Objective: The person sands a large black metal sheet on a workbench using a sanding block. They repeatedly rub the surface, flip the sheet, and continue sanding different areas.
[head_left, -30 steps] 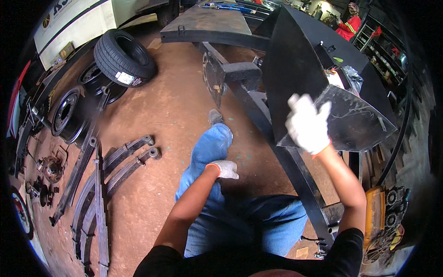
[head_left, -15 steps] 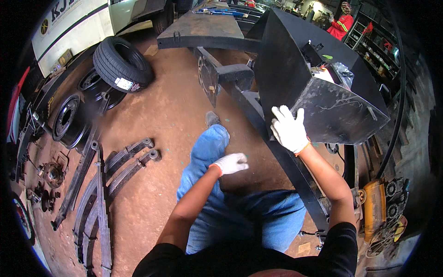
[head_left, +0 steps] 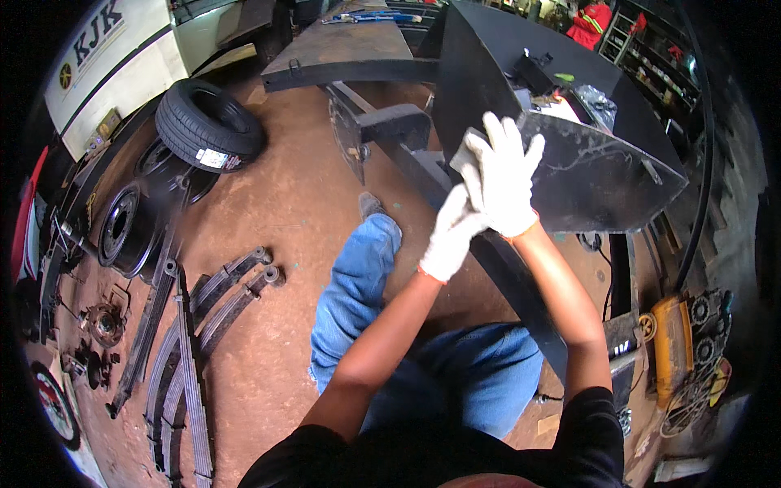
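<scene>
In front of me, before the near side of a black sheet-metal bin (head_left: pixel 602 179), my two gloved hands meet. My right hand (head_left: pixel 506 175) shows its back, with fingers spread and pointing up. Against the heel of it presses my left hand (head_left: pixel 452 236), its fingers drawn together and partly hidden. Beside the right hand's left edge a small flat grey piece (head_left: pixel 462 153) shows; I cannot tell whether it is held. Both gloves are white knit with orange cuffs. Under the bin runs a black steel frame beam (head_left: pixel 517 289).
At left are a tyre (head_left: pixel 207 126), a bare wheel rim (head_left: pixel 122 224) and several leaf springs (head_left: pixel 191 382). Beyond stands a steel-topped bench (head_left: pixel 342 53) with blue tools (head_left: pixel 370 16). A yellow machine (head_left: pixel 671 350) sits at right. A person in red (head_left: pixel 590 24) is at the back.
My left hand has risen rightward from above my leg to meet the right. My right hand has come off the bin's corner and moved up. The view has shifted slightly.
</scene>
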